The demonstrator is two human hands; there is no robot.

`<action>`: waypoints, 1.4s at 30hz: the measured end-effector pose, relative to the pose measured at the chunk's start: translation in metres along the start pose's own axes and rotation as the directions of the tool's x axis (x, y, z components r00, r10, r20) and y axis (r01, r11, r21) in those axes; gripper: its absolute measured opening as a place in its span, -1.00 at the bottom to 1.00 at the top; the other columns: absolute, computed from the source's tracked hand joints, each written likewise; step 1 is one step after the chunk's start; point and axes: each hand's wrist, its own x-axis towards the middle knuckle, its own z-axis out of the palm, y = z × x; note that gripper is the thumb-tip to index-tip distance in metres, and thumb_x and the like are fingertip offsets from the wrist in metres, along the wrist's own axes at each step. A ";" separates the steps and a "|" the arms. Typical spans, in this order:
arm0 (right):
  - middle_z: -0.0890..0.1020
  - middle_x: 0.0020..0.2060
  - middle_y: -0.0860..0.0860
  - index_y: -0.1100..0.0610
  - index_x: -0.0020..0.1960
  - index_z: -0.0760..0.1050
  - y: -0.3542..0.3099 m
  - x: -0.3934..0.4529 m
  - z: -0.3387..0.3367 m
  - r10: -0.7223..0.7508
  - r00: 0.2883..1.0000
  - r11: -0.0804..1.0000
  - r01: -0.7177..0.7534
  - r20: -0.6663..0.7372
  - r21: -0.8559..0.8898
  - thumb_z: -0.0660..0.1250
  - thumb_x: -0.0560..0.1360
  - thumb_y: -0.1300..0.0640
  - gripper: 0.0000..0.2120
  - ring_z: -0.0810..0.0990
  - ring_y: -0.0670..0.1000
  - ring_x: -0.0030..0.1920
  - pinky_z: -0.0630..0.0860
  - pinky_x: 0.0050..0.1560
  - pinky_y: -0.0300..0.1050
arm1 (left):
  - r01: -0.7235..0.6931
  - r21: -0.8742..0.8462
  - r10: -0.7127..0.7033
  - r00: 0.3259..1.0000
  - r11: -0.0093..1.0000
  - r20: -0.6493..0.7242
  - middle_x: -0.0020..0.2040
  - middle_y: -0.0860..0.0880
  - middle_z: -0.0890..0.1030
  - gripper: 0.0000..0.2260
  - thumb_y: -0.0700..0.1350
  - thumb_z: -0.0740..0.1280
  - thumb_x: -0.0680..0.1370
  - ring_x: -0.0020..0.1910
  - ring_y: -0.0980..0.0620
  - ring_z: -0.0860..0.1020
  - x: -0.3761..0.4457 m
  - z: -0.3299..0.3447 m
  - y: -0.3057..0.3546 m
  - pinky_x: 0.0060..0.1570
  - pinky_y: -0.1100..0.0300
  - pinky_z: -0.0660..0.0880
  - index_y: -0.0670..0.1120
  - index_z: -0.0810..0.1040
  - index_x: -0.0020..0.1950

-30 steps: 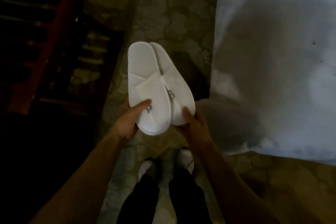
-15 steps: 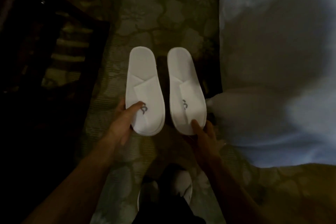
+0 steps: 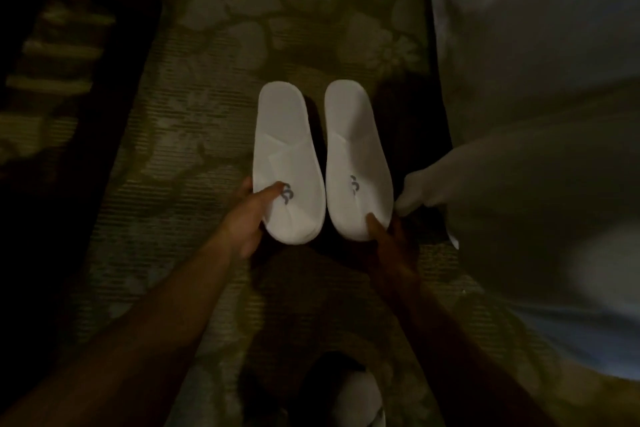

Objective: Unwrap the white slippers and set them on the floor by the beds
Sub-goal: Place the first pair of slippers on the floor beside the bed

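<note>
Two slippers here, side by side just apart on the carpet (image 3: 214,107), bed (image 3: 536,114) close on the right. My left hand (image 3: 247,222) pinches the left slipper (image 3: 285,152) at its toe end, thumb on top by the logo. Right hand (image 3: 391,239) pinches the right slipper (image 3: 356,156) the same way. Both run lengthwise away from me, heels far, toes near.
</note>
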 end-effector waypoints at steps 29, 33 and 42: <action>0.35 0.47 0.09 0.09 0.55 0.13 0.033 0.086 -0.035 -0.424 0.882 0.754 0.219 -0.205 -0.619 0.33 0.55 -0.06 -0.32 0.35 0.16 0.43 0.27 0.35 -0.02 | -0.251 0.412 0.251 0.967 0.876 0.055 0.34 -0.09 0.52 -0.48 -0.21 0.40 0.53 0.24 -0.03 0.50 0.088 0.043 -0.056 0.12 0.09 0.47 -0.03 0.37 0.47; 0.30 0.49 0.14 0.14 0.57 0.07 0.033 0.090 -0.041 -0.492 0.860 0.596 0.223 -0.132 -0.771 0.25 0.58 -0.08 -0.32 0.32 0.20 0.45 0.25 0.45 0.13 | -0.270 0.433 0.258 0.962 0.860 0.087 0.38 -0.09 0.49 -0.44 -0.20 0.40 0.54 0.29 -0.06 0.48 0.091 0.043 -0.056 0.18 0.01 0.48 0.01 0.32 0.50; 0.29 0.49 0.17 0.22 0.55 0.11 0.026 0.083 -0.054 -0.507 0.858 0.584 0.276 -0.077 -0.763 0.26 0.61 0.07 -0.40 0.30 0.17 0.46 0.22 0.42 -0.01 | -0.257 0.457 0.201 0.965 0.852 0.167 0.36 -0.12 0.51 -0.52 -0.18 0.38 0.55 0.24 -0.06 0.51 0.091 0.044 -0.058 0.14 0.01 0.50 -0.04 0.38 0.46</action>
